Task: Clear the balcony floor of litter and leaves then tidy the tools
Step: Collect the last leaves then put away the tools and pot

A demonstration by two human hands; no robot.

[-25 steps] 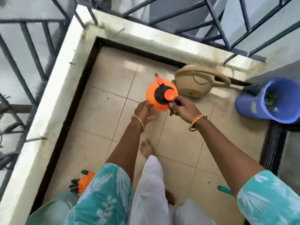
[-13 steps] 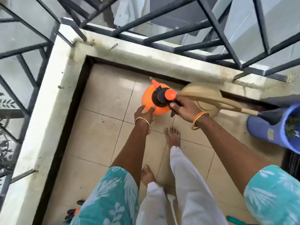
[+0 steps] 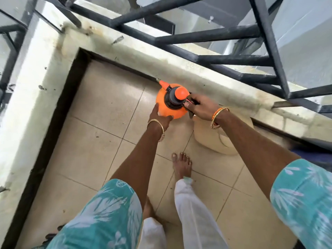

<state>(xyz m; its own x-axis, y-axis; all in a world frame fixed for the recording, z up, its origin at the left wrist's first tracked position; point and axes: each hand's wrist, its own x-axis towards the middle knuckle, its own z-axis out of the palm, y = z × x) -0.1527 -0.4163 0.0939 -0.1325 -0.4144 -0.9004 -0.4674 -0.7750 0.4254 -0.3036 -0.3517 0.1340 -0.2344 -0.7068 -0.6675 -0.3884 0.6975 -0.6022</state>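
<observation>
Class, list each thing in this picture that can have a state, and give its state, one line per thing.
Round orange plastic pressure sprayer: upright, beside the ledge.
Right hand: grips the sprayer's black handle.
Left hand: rests on the sprayer's side.
Beige plastic watering can: on the tiled floor, partly hidden.

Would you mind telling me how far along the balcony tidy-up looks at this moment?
Done: the tiled floor in view shows no leaves or litter. In hand: the right hand grips the orange sprayer by its handle while the left hand steadies its side, beside the beige watering can near the ledge. Left: releasing the sprayer.
</observation>
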